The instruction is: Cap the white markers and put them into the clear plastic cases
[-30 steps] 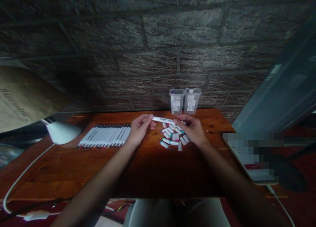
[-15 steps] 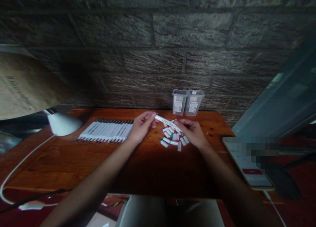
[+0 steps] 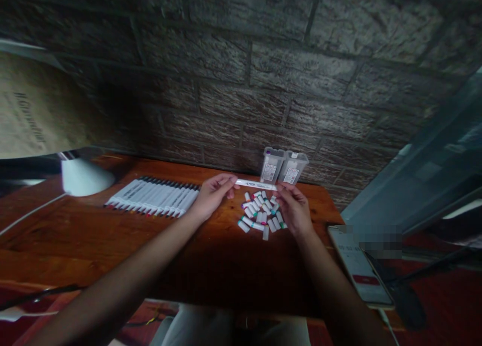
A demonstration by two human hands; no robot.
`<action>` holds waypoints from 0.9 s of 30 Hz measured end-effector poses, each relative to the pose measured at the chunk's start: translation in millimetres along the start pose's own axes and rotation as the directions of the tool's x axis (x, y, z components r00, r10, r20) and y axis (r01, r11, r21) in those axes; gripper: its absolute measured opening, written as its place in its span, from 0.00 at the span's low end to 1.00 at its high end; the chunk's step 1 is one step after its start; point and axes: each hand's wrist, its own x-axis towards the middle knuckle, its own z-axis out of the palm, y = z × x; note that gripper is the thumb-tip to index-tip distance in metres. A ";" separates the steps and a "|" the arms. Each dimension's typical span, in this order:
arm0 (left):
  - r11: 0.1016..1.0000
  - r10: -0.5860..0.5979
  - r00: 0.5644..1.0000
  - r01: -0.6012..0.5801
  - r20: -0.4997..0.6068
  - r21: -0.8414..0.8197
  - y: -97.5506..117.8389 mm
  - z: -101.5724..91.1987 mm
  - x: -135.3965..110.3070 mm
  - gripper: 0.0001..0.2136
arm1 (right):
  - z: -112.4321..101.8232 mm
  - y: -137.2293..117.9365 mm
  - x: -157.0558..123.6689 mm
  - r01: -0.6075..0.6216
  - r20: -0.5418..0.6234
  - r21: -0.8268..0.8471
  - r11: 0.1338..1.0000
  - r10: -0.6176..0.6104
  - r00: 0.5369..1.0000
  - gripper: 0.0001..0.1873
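I hold a white marker [image 3: 255,185] level above the wooden table [image 3: 113,245], one end in each hand. My left hand [image 3: 211,196] pinches its left end. The fingertips of my right hand [image 3: 292,209] close on its right end. Under the marker lies a heap of several loose white caps [image 3: 259,214] with coloured ends. A row of several white markers [image 3: 152,197] lies side by side to the left of my left hand.
Two clear plastic boxes [image 3: 281,165] stand against the brick wall behind the caps. A white lamp base [image 3: 81,176] with its cord sits at the far left. A phone [image 3: 359,268] with a cable lies at the table's right edge.
The marker, tilted down to the right half a second ago, is level again. My right hand has risen from the caps to the marker's right end. The view has shifted and tilted.
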 end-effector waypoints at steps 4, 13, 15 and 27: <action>0.997 -0.054 0.994 0.048 0.098 0.062 -7.3 2.0 -1.5 0.14 | -2.2 -9.9 1.9 0.036 -0.030 0.088 0.996 -0.034 0.999 0.17; 0.981 0.017 0.996 -0.034 0.091 0.193 -17.0 -0.9 -0.2 0.14 | -0.7 -95.4 68.3 0.470 -0.161 -0.216 0.856 -0.506 0.848 0.19; 0.976 0.003 0.993 -0.028 0.118 0.214 -16.6 -0.7 -0.6 0.14 | 7.1 -109.1 90.3 0.477 -0.081 -0.356 0.803 -0.535 0.841 0.21; 0.963 0.027 0.994 -0.054 0.107 0.262 -18.0 -7.7 0.7 0.15 | 52.7 -75.6 132.2 0.204 0.159 -0.939 0.275 -0.176 0.971 0.10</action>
